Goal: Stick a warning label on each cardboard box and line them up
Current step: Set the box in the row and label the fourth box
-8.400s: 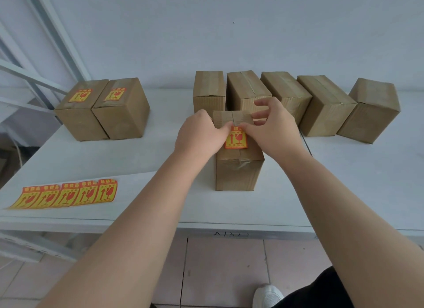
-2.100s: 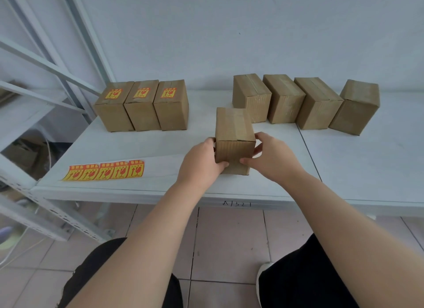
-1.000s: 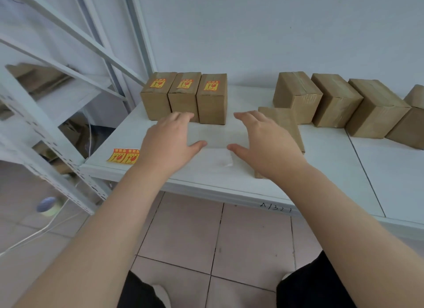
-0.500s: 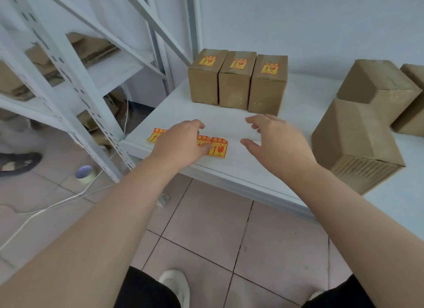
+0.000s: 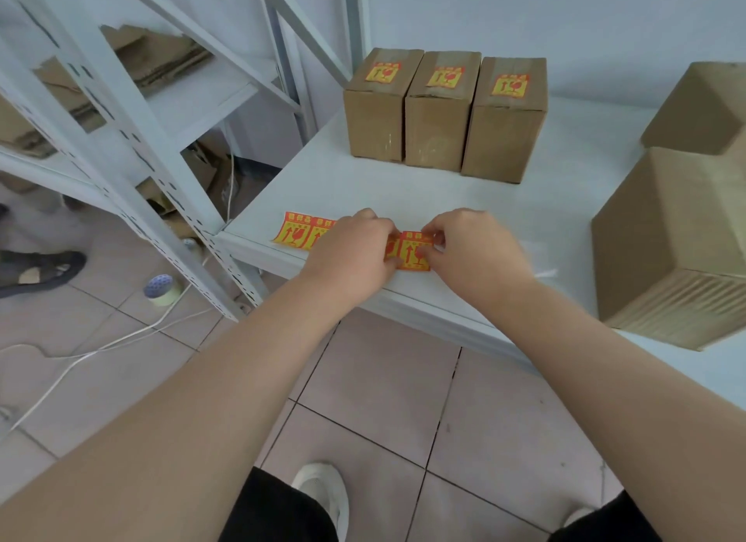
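Observation:
A strip of red-and-yellow warning labels [image 5: 298,231] lies near the front left edge of the white table [image 5: 565,202]. My left hand [image 5: 355,247] presses down on the middle of the strip and hides part of it. My right hand [image 5: 470,245] pinches the top edge of the rightmost label [image 5: 413,251]. Three labelled cardboard boxes [image 5: 442,109] stand side by side at the back. An unlabelled box [image 5: 678,238] sits close at the right, with another unlabelled box [image 5: 702,105] behind it.
A white metal shelving rack [image 5: 133,109] with flattened cardboard stands to the left of the table. On the tiled floor lie a tape roll [image 5: 161,289], a white cable [image 5: 101,345] and a dark sandal [image 5: 40,265]. My white shoe [image 5: 323,497] is below.
My view has swung left and down toward the label strip. Both hands have come down onto the strip, and the right fingers have closed on the rightmost label's edge.

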